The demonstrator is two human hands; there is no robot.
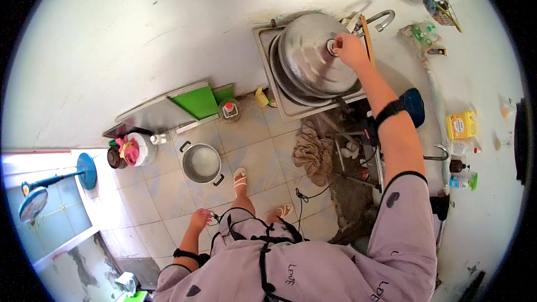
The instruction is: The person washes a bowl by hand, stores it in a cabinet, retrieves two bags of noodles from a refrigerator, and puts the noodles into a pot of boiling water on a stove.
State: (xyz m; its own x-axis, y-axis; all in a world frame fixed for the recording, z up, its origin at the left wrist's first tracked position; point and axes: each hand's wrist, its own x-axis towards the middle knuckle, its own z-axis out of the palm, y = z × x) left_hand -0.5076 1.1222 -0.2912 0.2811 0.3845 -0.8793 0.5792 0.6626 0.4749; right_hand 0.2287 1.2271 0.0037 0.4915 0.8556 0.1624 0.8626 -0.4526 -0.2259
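My right hand (351,49) reaches far forward and grips the knob (331,47) of a large domed metal lid (306,56). Beneath the lid, the rim of a wide metal pan (285,86) shows, set into a square stainless-steel frame (275,107). Whether the lid rests on the pan or is slightly raised is hard to tell. Low on my other side, my left hand (201,219) hangs with loosely curled fingers, and no object shows in it. A black cord loop (215,217) is right beside those fingers. What the pan contains is hidden.
A two-handled pot (202,163) with whitish contents stands on the tiled floor. Brown cloth (312,151) lies below the counter. Behind the pan curves a faucet (381,19). A white bucket (142,149) and blue fan (86,172) stand left; a yellow jug (460,125) is right.
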